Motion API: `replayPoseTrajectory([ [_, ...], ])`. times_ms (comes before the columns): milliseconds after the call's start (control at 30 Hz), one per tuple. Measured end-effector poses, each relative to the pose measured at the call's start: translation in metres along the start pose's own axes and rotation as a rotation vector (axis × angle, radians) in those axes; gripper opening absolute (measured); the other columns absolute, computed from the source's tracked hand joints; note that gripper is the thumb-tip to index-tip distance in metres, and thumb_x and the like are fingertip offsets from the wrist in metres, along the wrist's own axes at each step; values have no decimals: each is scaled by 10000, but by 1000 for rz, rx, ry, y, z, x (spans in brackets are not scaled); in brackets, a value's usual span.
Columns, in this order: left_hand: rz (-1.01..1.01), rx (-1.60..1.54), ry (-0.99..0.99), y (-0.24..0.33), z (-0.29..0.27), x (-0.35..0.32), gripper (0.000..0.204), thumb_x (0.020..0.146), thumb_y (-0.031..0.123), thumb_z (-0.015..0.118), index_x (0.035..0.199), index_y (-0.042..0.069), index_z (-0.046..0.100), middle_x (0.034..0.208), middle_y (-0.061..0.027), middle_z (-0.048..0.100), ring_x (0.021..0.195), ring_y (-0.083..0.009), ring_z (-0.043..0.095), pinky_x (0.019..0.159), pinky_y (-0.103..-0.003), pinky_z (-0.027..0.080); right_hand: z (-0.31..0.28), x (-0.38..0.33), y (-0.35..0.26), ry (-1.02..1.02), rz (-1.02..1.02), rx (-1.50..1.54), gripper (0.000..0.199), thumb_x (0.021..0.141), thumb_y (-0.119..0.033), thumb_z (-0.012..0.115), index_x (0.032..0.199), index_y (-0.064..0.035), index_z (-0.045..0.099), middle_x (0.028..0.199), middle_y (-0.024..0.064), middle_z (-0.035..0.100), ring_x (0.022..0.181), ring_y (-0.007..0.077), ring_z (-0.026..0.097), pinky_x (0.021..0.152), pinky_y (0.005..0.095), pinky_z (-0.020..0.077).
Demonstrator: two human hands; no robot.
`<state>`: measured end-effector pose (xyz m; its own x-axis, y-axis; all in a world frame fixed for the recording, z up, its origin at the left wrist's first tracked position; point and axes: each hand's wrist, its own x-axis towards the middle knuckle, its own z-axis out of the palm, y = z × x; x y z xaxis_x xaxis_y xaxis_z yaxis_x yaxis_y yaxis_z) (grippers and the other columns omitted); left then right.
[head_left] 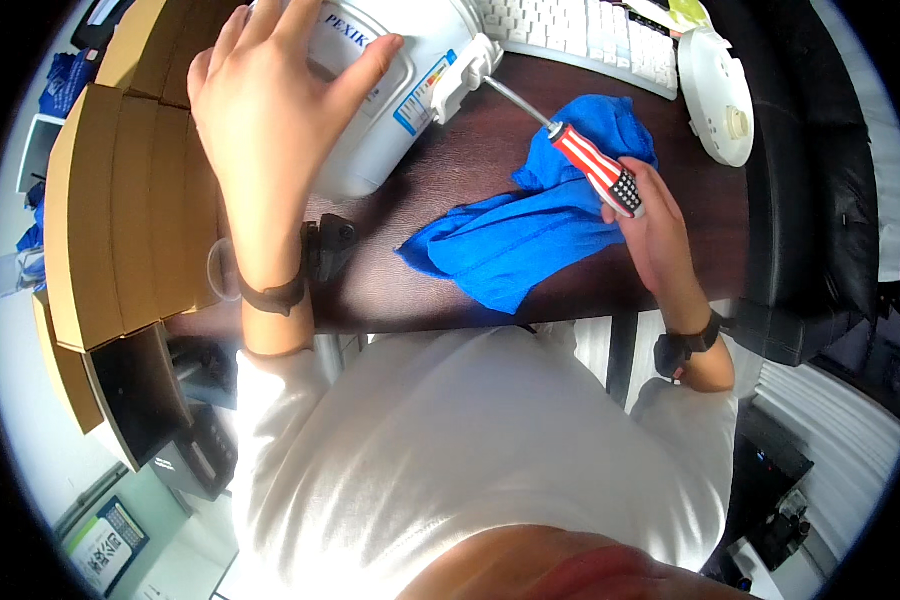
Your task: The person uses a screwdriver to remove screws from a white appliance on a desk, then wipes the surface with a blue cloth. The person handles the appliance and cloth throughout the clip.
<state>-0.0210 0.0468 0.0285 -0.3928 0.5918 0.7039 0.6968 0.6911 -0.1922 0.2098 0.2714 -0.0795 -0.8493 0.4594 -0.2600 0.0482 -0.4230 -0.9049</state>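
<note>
The left hand [270, 110] lies spread, fingers open, flat on the side of the white appliance body [390, 90] at the far edge of the dark desk [450, 290], pressing rather than grasping; the right hand [655, 235] is closed around the red-and-white striped handle of the screwdriver [595, 170], whose metal shaft runs up and left to a white bracket [462, 78] on the appliance. The blue cloth [530, 235] lies crumpled under and beside the tool, between the two hands. Likely fault: the tip may slip off the bracket if the shaft tilts or the body rolls under the open palm; the blade would then travel toward the left fingers. The cloth may also slide on the smooth desk. Clearance is limited; brown cardboard boxes [120, 210] close the left side, a white keyboard [580, 35] and a round white cover [715, 95] stand near behind, and the near desk edge sits just below the cloth.
</note>
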Motion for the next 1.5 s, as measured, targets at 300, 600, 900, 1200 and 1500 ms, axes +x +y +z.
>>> replayPoseTrajectory([
  [300,97,53,-142,15,-23,6,738,599,451,783,1152,15,563,1192,-176,536,1170,-346,453,956,-482,327,6,-9,-18,-83,22,-320,318,983,-242,435,1208,-24,494,807,77,544,605,89,493,505,217,388],
  [600,224,84,-134,33,-16,-6,782,603,606,738,1255,217,551,1253,-50,537,1148,-285,502,920,-467,382,1,-6,-10,-130,13,-169,330,936,-205,541,1196,-9,489,853,71,540,650,104,506,563,227,394],
  [900,106,214,-390,37,-21,6,1038,508,529,825,1379,166,394,1330,-192,443,1147,-377,482,841,-518,437,11,5,-13,-4,142,105,318,940,-199,512,1174,16,507,854,75,555,671,117,515,582,231,414],
  [1200,166,97,-354,-5,-11,-7,1109,470,401,873,1418,219,328,1439,-120,366,1317,-358,339,1010,-609,298,22,-6,-4,-256,258,118,350,968,-223,455,1235,3,451,822,56,518,611,94,496,492,232,381],
  [1500,79,295,-267,25,-5,-19,1117,496,557,816,1415,169,314,1408,-166,342,1216,-401,382,897,-561,337,31,-12,13,-311,101,-143,384,942,-171,534,1264,16,436,881,55,527,663,80,504,594,224,423],
])
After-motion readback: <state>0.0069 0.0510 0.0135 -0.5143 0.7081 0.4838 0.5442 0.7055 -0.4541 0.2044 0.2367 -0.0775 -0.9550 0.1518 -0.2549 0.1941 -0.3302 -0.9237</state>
